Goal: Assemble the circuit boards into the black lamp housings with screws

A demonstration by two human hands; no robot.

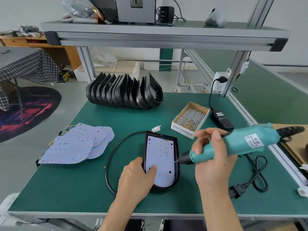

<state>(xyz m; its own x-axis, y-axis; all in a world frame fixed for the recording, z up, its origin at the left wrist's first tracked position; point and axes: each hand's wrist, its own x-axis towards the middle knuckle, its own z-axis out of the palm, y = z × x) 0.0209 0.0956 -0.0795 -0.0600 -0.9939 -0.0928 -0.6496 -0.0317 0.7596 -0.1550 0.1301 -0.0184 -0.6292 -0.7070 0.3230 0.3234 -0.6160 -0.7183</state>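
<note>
One circuit board (160, 157) lay under the left hand (138, 179), fingers flat, in a housing (177, 164); the right hand (211, 157) gripped the screwdriver (233, 145). Beyond, many housings (125, 90) waited unassembled.

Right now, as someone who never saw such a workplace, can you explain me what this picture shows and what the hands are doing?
There is one picture, from a camera worn on the person's head, looking down at a green workbench. No robot: two bare hands. The left hand presses a pale circuit board into a black lamp housing. The right hand grips a teal electric screwdriver, its tip at the board's right edge. On the bench also lie a pile of spare boards, a row of empty housings and a cardboard box of screws.
</note>
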